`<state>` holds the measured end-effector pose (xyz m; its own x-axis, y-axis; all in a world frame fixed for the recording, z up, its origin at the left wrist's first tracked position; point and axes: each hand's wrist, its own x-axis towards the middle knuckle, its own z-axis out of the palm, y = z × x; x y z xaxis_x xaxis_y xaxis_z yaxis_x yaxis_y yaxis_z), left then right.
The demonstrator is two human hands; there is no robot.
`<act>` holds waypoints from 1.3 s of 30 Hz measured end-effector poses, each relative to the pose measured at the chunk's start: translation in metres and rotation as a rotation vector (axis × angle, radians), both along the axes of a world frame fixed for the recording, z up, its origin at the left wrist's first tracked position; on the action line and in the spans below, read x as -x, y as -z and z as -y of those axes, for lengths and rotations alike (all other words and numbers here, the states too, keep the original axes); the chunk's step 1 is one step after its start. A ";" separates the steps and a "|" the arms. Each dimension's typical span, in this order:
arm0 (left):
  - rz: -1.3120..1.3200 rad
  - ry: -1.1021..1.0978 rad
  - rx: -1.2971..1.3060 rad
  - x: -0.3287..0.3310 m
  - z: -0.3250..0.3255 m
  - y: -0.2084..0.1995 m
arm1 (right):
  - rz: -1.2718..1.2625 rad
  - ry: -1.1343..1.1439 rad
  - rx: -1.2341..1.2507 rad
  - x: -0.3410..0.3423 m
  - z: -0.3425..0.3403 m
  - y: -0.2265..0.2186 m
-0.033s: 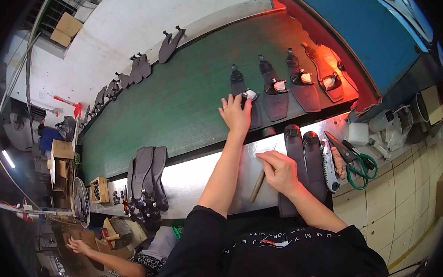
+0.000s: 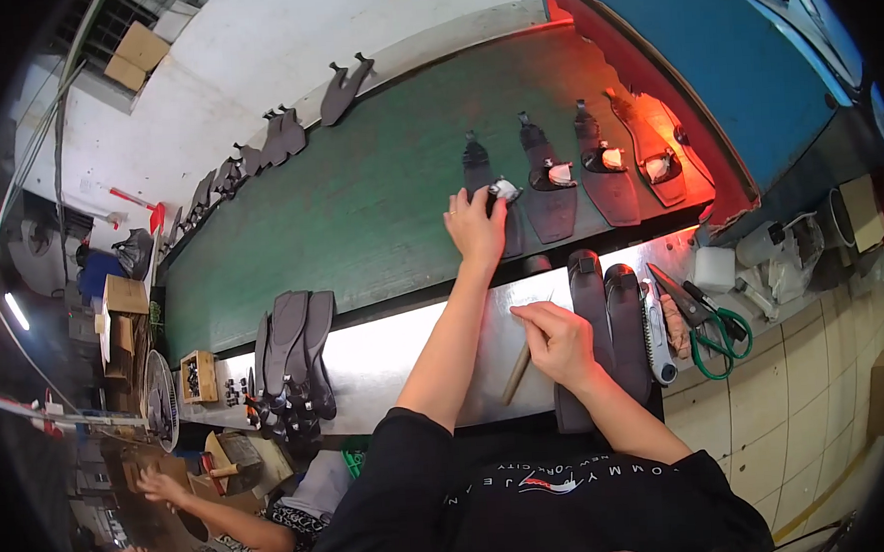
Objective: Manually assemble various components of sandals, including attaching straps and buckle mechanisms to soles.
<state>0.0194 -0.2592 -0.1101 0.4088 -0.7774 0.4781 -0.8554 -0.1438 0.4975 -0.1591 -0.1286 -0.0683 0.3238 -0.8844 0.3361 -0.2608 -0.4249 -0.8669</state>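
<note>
My left hand (image 2: 477, 229) is at the nearest dark sandal (image 2: 475, 159) in a row on the green surface. Its thumb and fingers close on the strap beside a white wad (image 2: 503, 190). The hand and wrist hide part of that sole. To its right lie more sandals (image 2: 551, 210), each with a white wad under its strap. My right hand (image 2: 562, 345) hovers over the metal ledge (image 2: 396, 343) with thumb and forefinger pinched together. What they hold, if anything, I cannot make out. Below that hand lies a brown stick (image 2: 516, 374).
Right of my right hand are dark soles (image 2: 588, 293), a utility knife (image 2: 657, 335) and green-handled scissors (image 2: 711, 347). A pile of dark soles (image 2: 290, 334) and a wooden box (image 2: 198, 377) stand left. A red-lit blue machine (image 2: 711, 72) bounds the far right. Another person's arm (image 2: 235, 527) shows lower left.
My left hand's spread fingers have drawn together around the strap, and the hand has shifted slightly right. My right hand stays in place. The other person's hand has moved a little.
</note>
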 end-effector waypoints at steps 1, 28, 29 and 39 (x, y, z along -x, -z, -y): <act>-0.030 0.024 0.068 -0.001 0.001 -0.002 | -0.013 -0.002 0.009 0.000 -0.002 -0.002; -1.470 0.315 0.281 -0.042 -0.275 -0.082 | -0.373 -0.246 0.069 0.014 -0.021 -0.007; -1.477 0.316 0.276 -0.037 -0.276 -0.082 | -0.378 -0.247 0.084 0.014 -0.020 -0.005; -1.483 0.468 0.210 0.001 -0.281 -0.107 | 0.083 -0.232 0.047 0.029 -0.022 -0.028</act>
<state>0.0183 0.0216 -0.0028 0.3452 -0.9385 -0.0040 0.4487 0.1612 0.8790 -0.1878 -0.1069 -0.0400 0.4864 -0.7720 0.4091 -0.0803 -0.5058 -0.8589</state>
